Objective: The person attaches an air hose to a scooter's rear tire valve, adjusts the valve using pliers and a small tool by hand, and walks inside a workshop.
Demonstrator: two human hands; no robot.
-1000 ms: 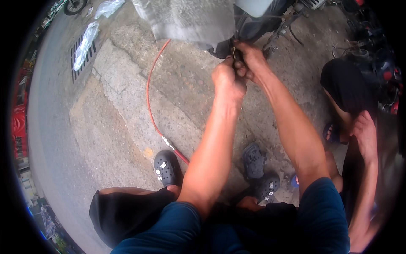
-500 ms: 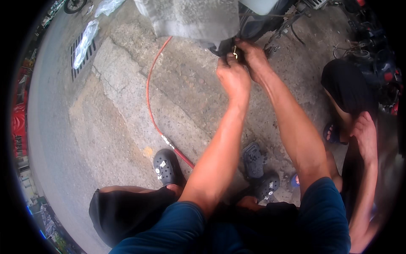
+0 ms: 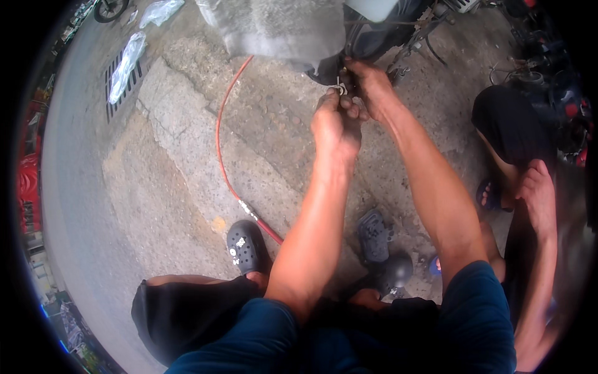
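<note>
My left hand (image 3: 336, 121) has its fingers curled at a small pale metal piece (image 3: 341, 87) just below the dark underside of a vehicle (image 3: 367, 43). My right hand (image 3: 374, 87) is beside it, a little higher, with fingers bent at the vehicle's dark part; what it grips there is hidden behind the fingers. A grey cloth or cover (image 3: 274, 28) hangs over the upper middle, just above both hands.
An orange hose (image 3: 219, 137) curves over the concrete (image 3: 168, 174) left of my arms. A grey sandal (image 3: 374, 237) lies between them. Plastic bags (image 3: 128, 65) lie on a drain grate. At right another person's hand (image 3: 536, 193) and knee appear, near parked motorbikes (image 3: 554, 68).
My left hand moved right and up by half a second ago, then back left and down, its fingers turning around the small metal piece. My right hand stays nearly in place.
</note>
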